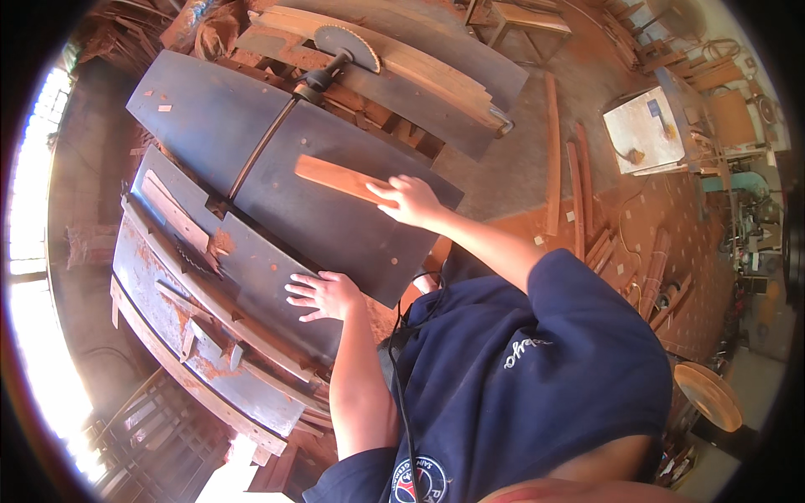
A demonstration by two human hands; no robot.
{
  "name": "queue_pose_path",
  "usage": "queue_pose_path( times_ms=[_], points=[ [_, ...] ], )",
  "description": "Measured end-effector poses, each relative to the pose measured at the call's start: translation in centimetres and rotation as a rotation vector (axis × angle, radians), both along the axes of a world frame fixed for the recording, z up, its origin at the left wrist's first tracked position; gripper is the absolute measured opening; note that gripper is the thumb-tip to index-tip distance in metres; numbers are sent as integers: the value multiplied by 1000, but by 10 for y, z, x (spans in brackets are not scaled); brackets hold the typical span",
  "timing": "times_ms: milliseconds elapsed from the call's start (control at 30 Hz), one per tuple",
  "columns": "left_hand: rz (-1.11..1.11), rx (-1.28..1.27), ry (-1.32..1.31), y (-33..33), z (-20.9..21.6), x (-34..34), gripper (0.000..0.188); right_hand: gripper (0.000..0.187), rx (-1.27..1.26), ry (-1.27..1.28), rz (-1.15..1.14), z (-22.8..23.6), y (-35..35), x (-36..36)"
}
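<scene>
- Gripping a flat, straight-edged strip of reddish-brown wood (pixel 340 178) by its near end, a worker's right hand (pixel 407 201) reaches over a broad, dark grey metal table (pixel 335 251) in a cluttered workshop.
- The right fingers close around the strip, which slants across the table's right-hand section, its far end pointing up and to the left; whether its underside touches the metal cannot be told.
- The left hand (pixel 323 295) holds nothing, its fingers spread apart, palm down, over the table's near edge; whether it bears weight there is unclear.
- A narrow slot with a long brown metal rod (pixel 267 144) divides the dark surface, running toward a round, toothed grey saw blade (pixel 350 49) at the far side.
- Beside the blade stretches a long, pale brown wooden plank (pixel 436 80).
- Reddish sawdust (pixel 220 243) gathers near a pale, elongated wooden offcut (pixel 174 210) left of the left hand.
- To the right, a long, thin brown wooden board (pixel 552 151) lies on the dusty floor, near a box-shaped cabinet with a stained white top (pixel 641 130).
- The worker wears a navy short-sleeved shirt (pixel 537 377), a thin black cord (pixel 403 402) hanging down its front.
</scene>
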State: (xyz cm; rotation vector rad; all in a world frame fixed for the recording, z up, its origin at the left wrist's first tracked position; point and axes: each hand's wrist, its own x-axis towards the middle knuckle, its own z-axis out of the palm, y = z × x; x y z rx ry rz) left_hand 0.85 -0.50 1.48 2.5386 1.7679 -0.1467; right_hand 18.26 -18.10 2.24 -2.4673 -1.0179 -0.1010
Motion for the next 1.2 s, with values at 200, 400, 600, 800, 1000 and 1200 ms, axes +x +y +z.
queue_pose_path(
  times_ms=[200,400,600,800,1000,1200],
  points=[
    [-19,-5,5,-3,5,3,66,56,15,56,0,-11,63,52],
    [-4,-24,-25,-2,9,4,67,57,47,48,-10,-10,48,31],
    [-4,-21,-16,0,5,3,67,59,-76,39,128,1,-53,-43],
    [-3,-38,-6,-4,9,4,67,57,-86,19,130,6,-84,-58],
    [1,16,-7,-2,1,1,67,52,-24,6,55,2,-13,-3],
    [7,-14,34,-3,8,5,65,50,-10,32,9,-2,54,43]
  ],
)
